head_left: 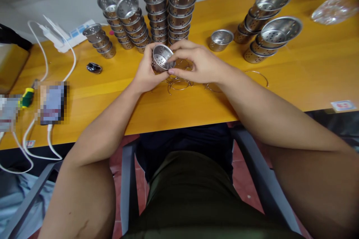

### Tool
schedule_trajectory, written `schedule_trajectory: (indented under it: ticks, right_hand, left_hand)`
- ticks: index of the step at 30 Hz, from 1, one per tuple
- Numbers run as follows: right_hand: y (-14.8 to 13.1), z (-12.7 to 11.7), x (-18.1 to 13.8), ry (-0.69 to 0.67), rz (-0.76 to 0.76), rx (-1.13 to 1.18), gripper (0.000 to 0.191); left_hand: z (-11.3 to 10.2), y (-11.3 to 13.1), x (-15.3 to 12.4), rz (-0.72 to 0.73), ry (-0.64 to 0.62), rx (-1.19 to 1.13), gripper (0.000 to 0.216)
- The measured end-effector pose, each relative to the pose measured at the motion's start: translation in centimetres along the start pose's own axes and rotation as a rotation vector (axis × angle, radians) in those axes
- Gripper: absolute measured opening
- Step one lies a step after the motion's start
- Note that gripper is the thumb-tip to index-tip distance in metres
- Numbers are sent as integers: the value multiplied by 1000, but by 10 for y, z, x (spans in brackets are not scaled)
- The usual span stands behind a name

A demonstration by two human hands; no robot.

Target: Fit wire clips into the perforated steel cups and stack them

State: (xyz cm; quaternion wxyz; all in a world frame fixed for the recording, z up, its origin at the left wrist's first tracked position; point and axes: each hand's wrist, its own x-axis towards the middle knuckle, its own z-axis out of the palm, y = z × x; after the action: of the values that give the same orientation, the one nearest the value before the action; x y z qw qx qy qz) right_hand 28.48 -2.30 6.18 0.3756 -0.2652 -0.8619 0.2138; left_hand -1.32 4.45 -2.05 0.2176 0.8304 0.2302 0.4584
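Note:
Between my hands is a small perforated metal cup (162, 56), tilted so its holed inside faces me. My left hand (147, 73) is closed round its left side and underside. With bent fingers, my right hand (196, 61) pinches the cup's right rim. Wire rings (181, 83) lie on the table just below and behind the hands, partly hidden by them. Another single perforated cup (221, 40) stands to the right of my right hand. Close behind the held cup rise tall stacks of such cups (183, 7).
Shorter cup stacks stand at left (99, 40) and right (276, 37). A power strip (74, 35) with white cables, a shiny black object (94, 68), a phone (53, 104) and a yellow-green handle (27, 98) are at left. A clear plastic bag (331, 9) lies far right.

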Motion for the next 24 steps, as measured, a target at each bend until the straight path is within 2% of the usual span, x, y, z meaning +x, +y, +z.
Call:
schedule_trajectory:
  ticks: [8,13,20,24]
  right_hand:
    - [3,-2,-1,-52,-29,-98,39]
    - [-2,-2,2,34,-15,-89,31]
    - [-10,0,3,215,140,2,48]
    - [-15,-2,2,183,157,22,47]
  left_hand:
    - [-7,8,2,2,-72,7,116]
    - [-8,3,2,13,-103,-36,114]
    - [0,18,3,29,-211,-18,131]
    - [4,23,4,21,-238,-26,133]
